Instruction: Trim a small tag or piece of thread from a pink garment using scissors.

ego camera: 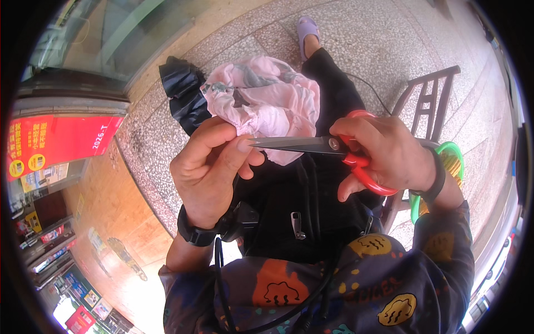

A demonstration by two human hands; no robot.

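Note:
My right hand [375, 150] grips a pair of scissors [298, 144] with red plastic handles. Their dark blades point left and lie nearly together, the tips at my left thumb. Between the thumb and fingers of my left hand [212, 163] is the gathered edge of a pale pink cloth [267, 100] with grey patches. The cloth hangs bunched beyond the blades, over my black-trousered lap. Whether the blades touch a thread at the edge is too small to tell.
Black sheeting [181, 87] lies left of the cloth. A brown wooden chair [434, 104] and a green-rimmed basket [457, 156] stand on my right, on the speckled stone floor [367, 37]. A dark cable [369, 85] crosses the floor. Left is a red sign [79, 135] bearing writing.

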